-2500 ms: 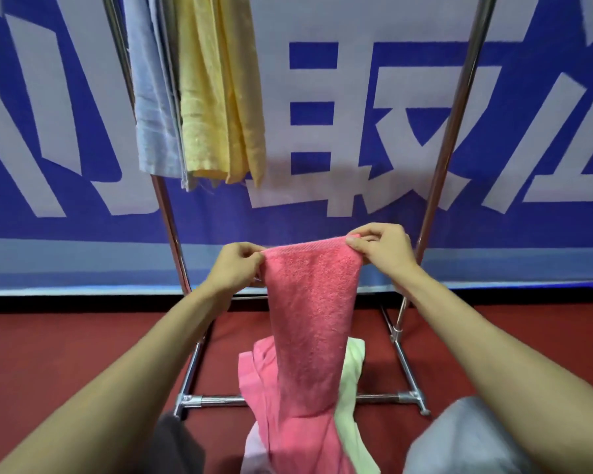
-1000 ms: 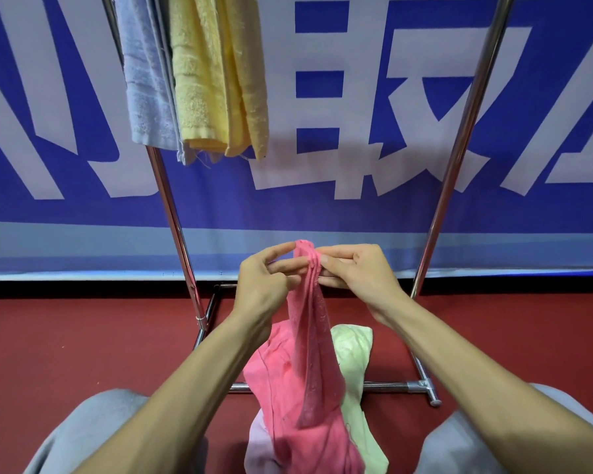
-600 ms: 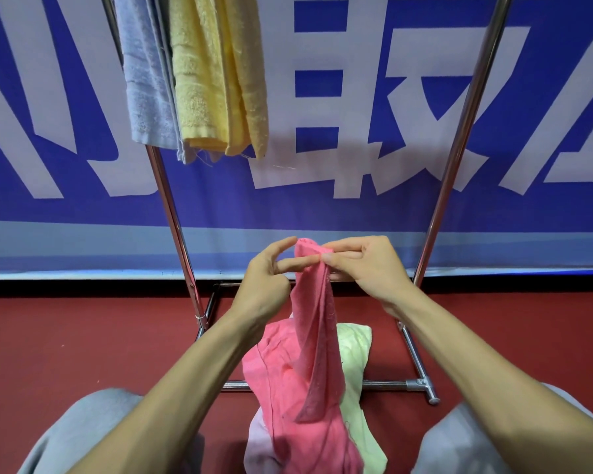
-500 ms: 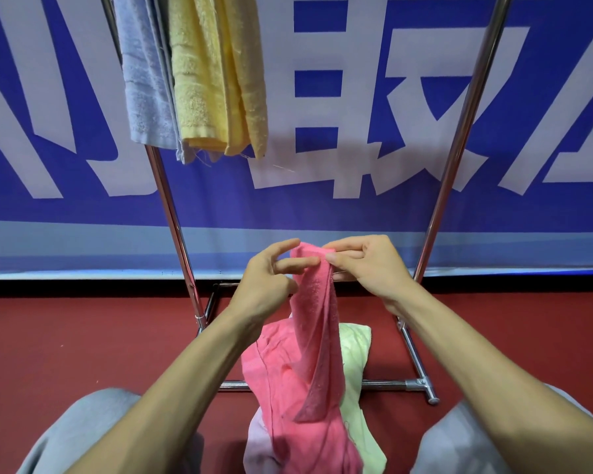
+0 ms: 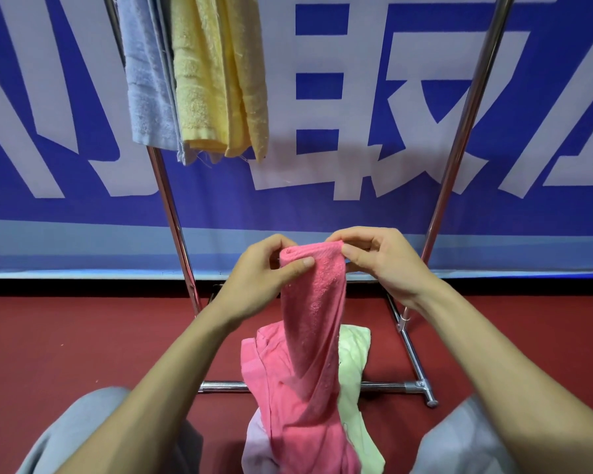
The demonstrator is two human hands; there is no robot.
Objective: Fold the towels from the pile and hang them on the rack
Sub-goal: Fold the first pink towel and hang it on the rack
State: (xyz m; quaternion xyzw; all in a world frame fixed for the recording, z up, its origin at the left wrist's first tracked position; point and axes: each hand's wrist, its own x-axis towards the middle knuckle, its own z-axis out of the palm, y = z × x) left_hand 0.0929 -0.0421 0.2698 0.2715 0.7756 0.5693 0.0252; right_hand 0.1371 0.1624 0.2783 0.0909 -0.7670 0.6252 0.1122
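Note:
A pink towel [image 5: 314, 313] hangs lengthwise in front of me, folded into a narrow strip. My left hand [image 5: 259, 278] pinches its top left corner and my right hand [image 5: 382, 261] pinches the top right corner. Its lower end drapes over the pile [image 5: 353, 364] on the floor, where a pale green towel and a pale lilac one [image 5: 255, 446] show. The chrome rack [image 5: 173, 217] stands just behind. A light blue towel [image 5: 148, 73] and a yellow towel [image 5: 216, 73] hang from its upper left.
A blue banner with large white characters [image 5: 374, 97] covers the wall behind the rack. The floor [image 5: 65, 343] is dark red. The rack's base bar [image 5: 387, 386] and right foot lie on it beside the pile. My grey-clad knees [image 5: 459, 439] frame the bottom.
Earlier my hands held the towel spread wide, then brought its top corners together. Now they have drawn slightly apart, showing a narrower folded top edge.

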